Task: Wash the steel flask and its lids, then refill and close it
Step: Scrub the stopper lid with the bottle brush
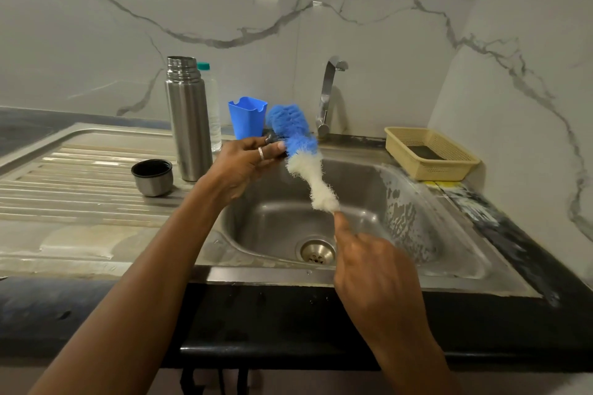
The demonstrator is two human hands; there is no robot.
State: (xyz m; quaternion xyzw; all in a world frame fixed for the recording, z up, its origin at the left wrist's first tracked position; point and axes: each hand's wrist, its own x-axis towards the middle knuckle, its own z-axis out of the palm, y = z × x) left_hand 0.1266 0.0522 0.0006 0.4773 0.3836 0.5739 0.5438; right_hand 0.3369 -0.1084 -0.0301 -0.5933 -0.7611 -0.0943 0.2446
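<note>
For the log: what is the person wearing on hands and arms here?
No sleeves, gloves, watch or bracelet are in view. The left hand wears one silver ring on a finger. The right hand shows no ring.

A dark table (288, 324) carries a steel sink basin (369, 176) with a ribbed drainboard (80, 176) to the basin's left. There stand a steel flask (189, 125), a cup lid (152, 176), a clear bottle (214, 106) and a blue holder (247, 119). A beige basket (433, 170) sits right of the basin, and a tap (327, 93) rises behind it.
</note>
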